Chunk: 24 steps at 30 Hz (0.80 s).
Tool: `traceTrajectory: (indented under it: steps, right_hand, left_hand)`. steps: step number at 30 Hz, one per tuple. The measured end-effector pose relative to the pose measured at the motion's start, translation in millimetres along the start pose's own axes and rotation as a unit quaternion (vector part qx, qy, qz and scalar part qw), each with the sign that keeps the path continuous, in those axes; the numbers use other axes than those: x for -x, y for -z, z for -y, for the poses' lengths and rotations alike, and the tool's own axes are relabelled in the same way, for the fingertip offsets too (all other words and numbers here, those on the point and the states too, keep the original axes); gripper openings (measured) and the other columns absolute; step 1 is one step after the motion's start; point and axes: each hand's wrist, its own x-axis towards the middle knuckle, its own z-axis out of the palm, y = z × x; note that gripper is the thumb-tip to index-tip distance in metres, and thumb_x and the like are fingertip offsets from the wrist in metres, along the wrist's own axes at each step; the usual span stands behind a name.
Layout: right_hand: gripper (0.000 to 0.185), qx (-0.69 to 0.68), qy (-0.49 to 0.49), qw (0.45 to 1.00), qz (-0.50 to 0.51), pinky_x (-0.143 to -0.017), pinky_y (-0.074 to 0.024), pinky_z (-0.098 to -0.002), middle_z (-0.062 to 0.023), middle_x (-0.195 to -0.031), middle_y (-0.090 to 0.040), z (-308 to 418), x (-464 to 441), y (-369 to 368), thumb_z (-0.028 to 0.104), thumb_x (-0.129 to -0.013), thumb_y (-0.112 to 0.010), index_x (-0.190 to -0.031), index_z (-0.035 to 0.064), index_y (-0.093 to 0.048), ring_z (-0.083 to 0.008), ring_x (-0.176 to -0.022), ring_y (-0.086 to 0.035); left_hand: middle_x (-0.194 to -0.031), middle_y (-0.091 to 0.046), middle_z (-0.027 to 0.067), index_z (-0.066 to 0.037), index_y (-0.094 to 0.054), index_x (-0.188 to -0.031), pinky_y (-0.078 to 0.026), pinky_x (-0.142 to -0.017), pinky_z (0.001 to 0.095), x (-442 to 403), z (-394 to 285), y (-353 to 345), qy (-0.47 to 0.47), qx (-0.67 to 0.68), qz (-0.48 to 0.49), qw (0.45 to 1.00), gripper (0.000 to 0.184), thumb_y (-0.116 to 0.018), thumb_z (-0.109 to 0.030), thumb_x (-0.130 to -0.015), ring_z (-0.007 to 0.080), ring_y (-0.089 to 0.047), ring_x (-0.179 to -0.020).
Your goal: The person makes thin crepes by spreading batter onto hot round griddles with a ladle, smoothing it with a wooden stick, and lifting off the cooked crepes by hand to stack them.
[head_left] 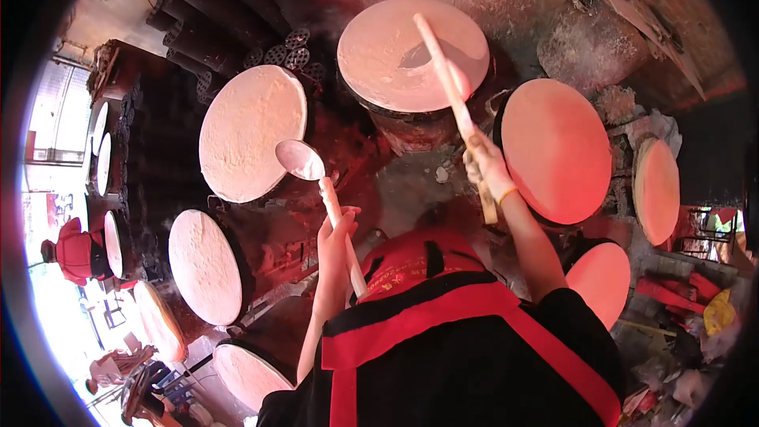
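Observation:
My left hand (338,229) is closed around the pale wooden handle of a ladle (300,160). Its metal bowl hangs over the lower right edge of a round griddle (253,133) coated with a pale layer. My right hand (489,166) grips a long wooden stick (439,63), whose upper length lies across the far round griddle (371,51). Beside the stick there, a greyish wet-looking patch and a lighter rounded patch show on the pale surface. Just right of my right hand is another coated griddle (557,150), tinted red by the light.
More round griddles (204,267) stand on both sides around me. Dark perforated coal briquettes (229,24) are stacked at the back left. A person in red (75,253) is at the far left. Bags and cloths (696,308) lie at the lower right.

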Motion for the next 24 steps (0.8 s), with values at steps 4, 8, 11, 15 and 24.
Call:
traceTrajectory:
  steps: [4,8,11,15,24]
  right_hand:
    - [0.044,0.013,0.036,0.997,-0.062,-0.036,-0.0283,-0.0236,0.0004,-0.063,-0.046,46.8,-48.9,8.4,0.033,-0.097,-0.049,-0.140,0.0286,-0.039,-0.0070,-0.041,-0.036]
    - [0.042,0.227,0.122,0.944,-0.205,-0.043,-0.0402,-0.0309,-0.0062,-0.066,-0.054,71.2,-113.0,5.8,0.033,-0.096,-0.048,-0.136,0.0231,-0.047,-0.0151,-0.046,-0.047]
    - [0.043,0.437,0.280,0.815,-0.256,-0.068,-0.0491,-0.0395,-0.0172,-0.091,-0.064,61.9,-131.3,-19.3,0.033,-0.092,-0.048,-0.133,0.0193,-0.049,-0.0302,-0.075,-0.062]
    - [0.040,0.471,0.237,0.836,-0.148,-0.088,-0.0460,-0.0400,-0.0225,-0.111,-0.061,77.4,-54.2,-54.4,0.027,-0.091,-0.054,-0.130,0.0168,-0.053,-0.0356,-0.102,-0.060]
    - [0.038,0.100,0.092,0.985,-0.103,-0.037,-0.0372,-0.0296,0.0013,-0.061,-0.050,15.7,-60.4,-86.8,0.029,-0.093,-0.058,-0.128,0.0154,-0.056,-0.0088,-0.041,-0.042]
  left_hand:
    - [-0.080,-0.051,-0.0007,-0.005,-0.058,-0.100,-0.043,-0.063,0.0227,1.3,-1.2,-18.1,0.018,0.033,-0.015,0.999,0.016,-0.058,-0.018,-0.091,0.0067,-0.050,-0.073]
    - [-0.077,-0.050,-0.0008,-0.007,-0.056,-0.099,-0.037,-0.047,0.0203,9.4,-5.4,-32.3,-0.006,0.062,-0.008,0.998,0.014,-0.060,-0.018,-0.091,0.0072,-0.049,-0.058]
    - [-0.070,-0.048,-0.0015,-0.008,-0.054,-0.098,-0.028,-0.038,0.0193,6.6,-7.5,-33.2,-0.002,0.075,0.007,0.997,0.014,-0.060,-0.020,-0.092,0.0051,-0.042,-0.047]
    - [-0.067,-0.047,-0.0012,-0.008,-0.052,-0.099,-0.025,-0.037,0.0198,5.7,-22.1,-28.1,0.019,0.109,-0.011,0.994,0.015,-0.055,-0.021,-0.094,0.0043,-0.037,-0.043]
    - [-0.077,-0.044,-0.0003,-0.004,-0.048,-0.104,-0.031,-0.042,0.0201,-14.3,-18.2,4.0,0.034,0.151,0.052,0.987,0.014,-0.050,-0.015,-0.095,0.0069,-0.041,-0.058]
